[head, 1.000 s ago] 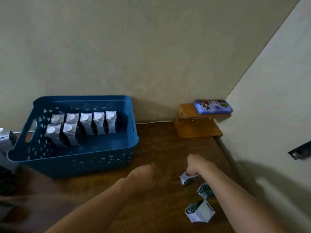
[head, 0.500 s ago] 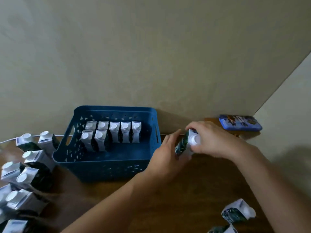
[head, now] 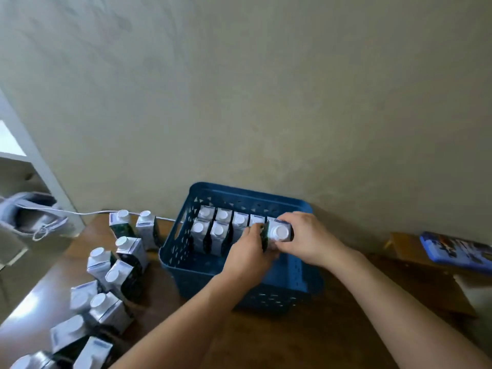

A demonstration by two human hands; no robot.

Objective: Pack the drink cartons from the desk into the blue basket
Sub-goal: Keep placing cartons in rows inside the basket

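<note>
Carton (head: 278,232) moved over basket (head: 298,272), both hands holding.

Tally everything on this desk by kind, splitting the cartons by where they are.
Packed cartons in the blue basket: 7, one mostly hidden
Held carton, gripped by left hand and right hand: 1
Loose cartons on the desk: 10 in view
Baskets: 1
Blue case: 1
Total: 20
</note>
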